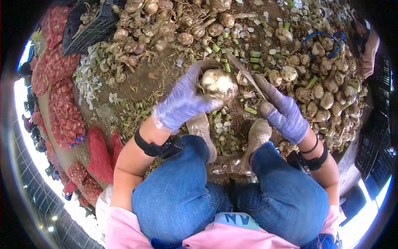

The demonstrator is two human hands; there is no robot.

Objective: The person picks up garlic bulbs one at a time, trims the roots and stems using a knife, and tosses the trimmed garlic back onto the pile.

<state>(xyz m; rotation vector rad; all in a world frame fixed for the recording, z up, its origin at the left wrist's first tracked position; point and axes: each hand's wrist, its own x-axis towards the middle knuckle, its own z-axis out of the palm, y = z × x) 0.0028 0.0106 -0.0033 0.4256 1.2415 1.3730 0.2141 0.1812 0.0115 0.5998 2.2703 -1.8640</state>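
My left hand (186, 93), in a thin purple glove, is closed round a large garlic bulb (219, 86) held above the ground between my knees. My right hand (284, 110), gloved the same way with dirt on the fingers, grips a knife (244, 72). Its blade points up and to the left, just right of the bulb and apart from it. The knife's handle is mostly hidden in my fingers. Cut green stem pieces (255, 54) lie on the soil beyond my hands.
Heaps of garlic bulbs lie at the far left (186, 29) and right (327, 95). A black crate (93, 29) and red mesh sacks (66, 108) stand on the left. More black crates (377, 153) are on the right. Another person's hand (368, 54) shows at the right edge.
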